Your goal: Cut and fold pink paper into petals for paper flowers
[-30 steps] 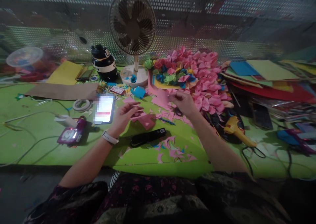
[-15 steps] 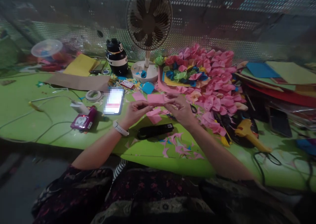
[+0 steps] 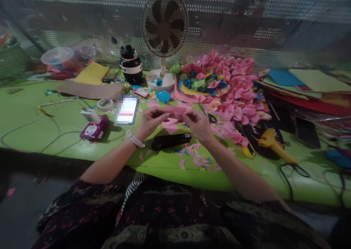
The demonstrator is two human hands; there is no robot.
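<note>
My left hand [image 3: 152, 121] and my right hand [image 3: 197, 124] pinch a small piece of pink paper [image 3: 177, 111] between them, above the table's middle. Fingers of both hands are closed on its two ends; its exact fold is too small to tell. Flat pink pieces [image 3: 170, 126] lie just under the hands. A black stapler [image 3: 171, 141] rests between my forearms, near the front edge. Scissors with dark handles [image 3: 212, 118] lie beside my right hand, partly hidden by it. Left of my left hand is a lit phone [image 3: 127, 110].
Pink paper flowers [image 3: 233, 82] are heaped at the back right. A fan [image 3: 164, 27] and a black bottle [image 3: 131, 65] stand behind. A yellow glue gun [image 3: 274, 144] lies right, a purple power adapter [image 3: 94, 129] left. Paper scraps [image 3: 197, 157] litter the front.
The pink paper is held a little differently, with my right fingers closer in toward my left hand. The whole view has shifted slightly; objects on the table stay put.
</note>
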